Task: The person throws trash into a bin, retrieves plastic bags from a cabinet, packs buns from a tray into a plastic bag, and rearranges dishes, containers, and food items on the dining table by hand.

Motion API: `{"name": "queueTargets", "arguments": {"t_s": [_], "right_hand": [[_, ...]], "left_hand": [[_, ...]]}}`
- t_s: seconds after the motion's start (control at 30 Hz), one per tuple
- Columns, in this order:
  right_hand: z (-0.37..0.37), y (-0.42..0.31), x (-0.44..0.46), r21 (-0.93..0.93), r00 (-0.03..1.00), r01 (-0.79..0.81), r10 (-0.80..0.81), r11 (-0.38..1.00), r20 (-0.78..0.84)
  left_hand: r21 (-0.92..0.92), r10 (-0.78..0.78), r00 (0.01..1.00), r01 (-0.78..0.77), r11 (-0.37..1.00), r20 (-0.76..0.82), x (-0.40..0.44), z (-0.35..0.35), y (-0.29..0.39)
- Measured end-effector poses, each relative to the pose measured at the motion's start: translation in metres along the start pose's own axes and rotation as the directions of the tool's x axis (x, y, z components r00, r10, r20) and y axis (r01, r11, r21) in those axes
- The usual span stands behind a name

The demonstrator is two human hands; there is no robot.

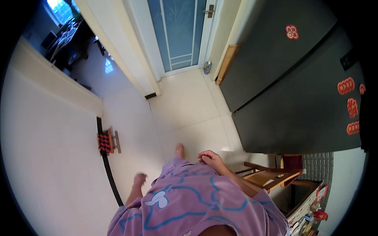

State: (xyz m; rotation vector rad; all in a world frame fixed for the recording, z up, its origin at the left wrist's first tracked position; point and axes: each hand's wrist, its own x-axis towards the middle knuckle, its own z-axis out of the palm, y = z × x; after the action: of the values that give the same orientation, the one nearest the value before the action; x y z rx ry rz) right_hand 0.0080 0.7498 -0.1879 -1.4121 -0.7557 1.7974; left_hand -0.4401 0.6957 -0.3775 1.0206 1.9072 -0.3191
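My right hand [212,159] is in front of my purple shirt [185,192], its fingers curled in and nothing visible in them. On the other side, my left hand [139,179] hangs beside the shirt, above the floor. It is smeared by motion, so how far its fingers are bent does not show. Neither hand touches any object that I can see. One bare foot [180,150] shows on the tiles between the hands; the other is hidden.
Ahead is a blue glass door [179,35], with a can [207,67] at its foot. A dark fridge [283,86] fills the right, a wooden chair [267,177] below it. Left, a small woven stool [106,142] stands by the wall near a doorway. Pale tiles [185,102] stretch ahead.
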Motion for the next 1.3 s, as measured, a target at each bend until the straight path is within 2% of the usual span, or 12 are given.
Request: {"name": "queueTargets", "arguments": {"t_s": [0.03, 0.1, 0.2, 0.37, 0.6, 0.67, 0.77, 0.93, 1.13, 1.2, 1.23, 1.3], "right_hand": [[0.003, -0.016, 0.015, -0.029, 0.999, 0.023, -0.024, 0.999, -0.035], [0.000, -0.038, 0.046, 0.001, 0.992, 0.084, -0.083, 0.996, -0.095], [-0.019, -0.069, 0.085, 0.098, 0.971, 0.128, -0.104, 0.987, -0.215], [-0.083, -0.124, 0.156, 0.199, 0.869, 0.219, -0.097, 0.955, -0.486], [-0.191, -0.255, 0.285, 0.085, 0.700, 0.400, -0.244, 0.913, -0.672], [-0.202, -0.306, 0.320, 0.014, 0.682, 0.438, -0.322, 0.899, -0.657], [-0.195, -0.376, 0.352, 0.005, 0.670, 0.503, -0.386, 0.864, -0.634], [-0.182, -0.387, 0.414, 0.022, 0.702, 0.527, -0.420, 0.850, -0.575], [-0.138, -0.384, 0.461, 0.125, 0.616, 0.348, -0.126, 0.929, -0.778], [-0.106, -0.371, 0.448, 0.170, 0.498, 0.431, -0.076, 0.886, -0.864], [-0.104, -0.368, 0.435, 0.154, 0.446, 0.427, -0.060, 0.891, -0.893], [-0.084, -0.350, 0.417, 0.188, 0.307, 0.498, 0.031, 0.847, -0.951]], "left_hand": [[0.259, 0.222, 0.962, -0.176, 0.950, -0.161, 0.053, -0.034, 0.026], [0.460, 0.473, 0.849, -0.331, 0.824, -0.237, 0.107, -0.125, 0.132], [0.239, 0.490, 0.757, -0.428, 0.872, -0.433, 0.102, -0.233, 0.328], [0.098, 0.819, 0.361, -0.890, 0.446, -0.446, 0.123, -0.287, 0.547], [0.219, 0.932, 0.329, -0.908, 0.357, -0.154, 0.147, -0.268, 0.721], [0.283, 0.970, 0.185, -0.933, 0.224, -0.158, 0.171, -0.280, 0.765], [0.286, 0.913, 0.301, -0.881, 0.377, -0.275, 0.149, -0.320, 0.843], [0.291, 0.936, 0.033, -0.946, 0.143, -0.351, 0.195, -0.377, 0.991], [0.273, 0.978, -0.190, -0.948, -0.161, -0.084, 0.254, -0.362, 1.095], [0.238, 0.964, -0.191, -0.943, -0.233, 0.188, 0.283, -0.341, 1.070], [0.237, 0.877, -0.147, -0.931, -0.279, 0.457, 0.303, -0.330, 1.058], [0.116, 0.255, -0.044, -0.807, -0.580, 0.966, 0.374, -0.286, 1.033]]}}
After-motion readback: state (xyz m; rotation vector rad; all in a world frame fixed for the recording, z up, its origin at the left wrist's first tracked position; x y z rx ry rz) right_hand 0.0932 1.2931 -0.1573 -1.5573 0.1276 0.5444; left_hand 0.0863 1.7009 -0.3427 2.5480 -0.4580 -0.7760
